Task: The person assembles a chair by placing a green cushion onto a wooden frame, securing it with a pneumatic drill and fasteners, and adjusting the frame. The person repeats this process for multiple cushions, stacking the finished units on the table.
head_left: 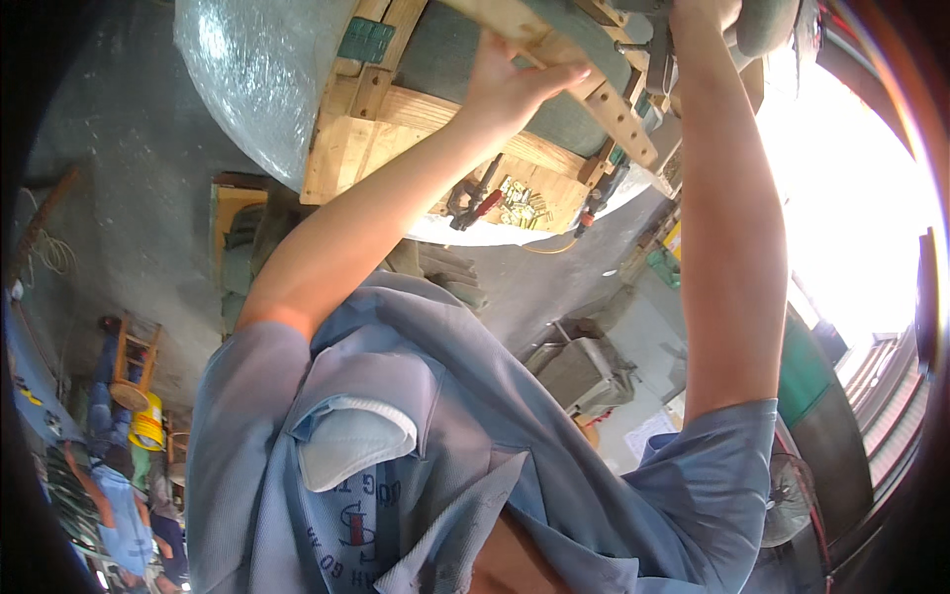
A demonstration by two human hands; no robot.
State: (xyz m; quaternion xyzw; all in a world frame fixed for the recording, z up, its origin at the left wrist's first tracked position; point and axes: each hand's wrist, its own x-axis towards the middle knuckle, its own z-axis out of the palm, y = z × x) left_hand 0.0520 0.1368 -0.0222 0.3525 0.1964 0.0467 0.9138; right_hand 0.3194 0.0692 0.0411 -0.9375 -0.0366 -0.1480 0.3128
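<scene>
A curved light-wood piece with a row of drilled holes [616, 117] lies over a wooden frame [435, 105] with a grey-green panel inside. My left hand [500, 84] is closed on this curved piece, thumb stretched along it and the other fingers partly hidden behind the wood. At the top edge, my right hand [708, 14] is cut off by the picture. It is beside a dark grey tool [655, 54] with a metal tip pointing left toward the wood; its fingers are mostly hidden. Loose brass-coloured fittings [522, 204] lie on the frame's near board.
A black-and-red clamp [477, 203] sits by the fittings, and another clamp [598, 201] farther right. Clear plastic wrap [262, 79] covers a large surface at the left. Other people [124, 505] are at the far lower left, near a wooden stool [134, 366].
</scene>
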